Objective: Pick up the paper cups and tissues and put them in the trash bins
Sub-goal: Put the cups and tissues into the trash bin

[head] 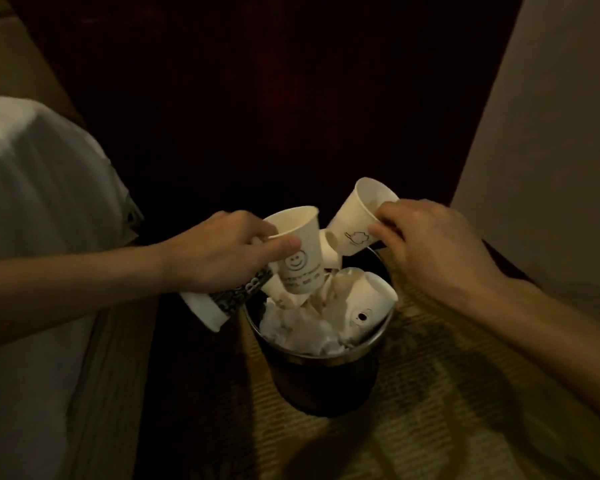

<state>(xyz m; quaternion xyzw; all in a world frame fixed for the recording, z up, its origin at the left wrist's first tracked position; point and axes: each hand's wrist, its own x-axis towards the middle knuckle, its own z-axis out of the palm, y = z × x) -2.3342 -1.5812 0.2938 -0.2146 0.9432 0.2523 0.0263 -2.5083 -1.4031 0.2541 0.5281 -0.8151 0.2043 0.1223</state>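
Both hands over the trash bin, seen from my head camera.

**Left hand** (222,252): my fingers are curled round a smiley-face paper cup (300,261). The thumb is pressed flat on its printed wall and the other fingers are behind its rim. The cup is nearly upright, mouth up, above the near-left part of the bin. A taller cup with a dark patterned sleeve (222,301) sticks out from under the same hand, its white rim pointing down and left, outside the bin. I cannot tell whether my fingers actually grip it.

**Right hand** (426,244): I pinch a paper cup with a teapot outline (355,220) by its side, close to the mouth, between thumb and fingers. It is tilted, mouth up and to the right, base towards the bin's far edge.

**Trash bin** (312,356): round, dark-walled with a shiny rim, it stands on the patterned carpet (465,393). It is filled to the rim with crumpled tissues (298,332). Another teapot-marked cup (369,303) lies on its side at the right. A small plain cup (329,252) sits between the two held cups.

**Surroundings**: a white cloth-covered surface (32,209) is just left of my left forearm. A pale wall (551,133) rises at the right. The background behind the bin is too dark to make out.
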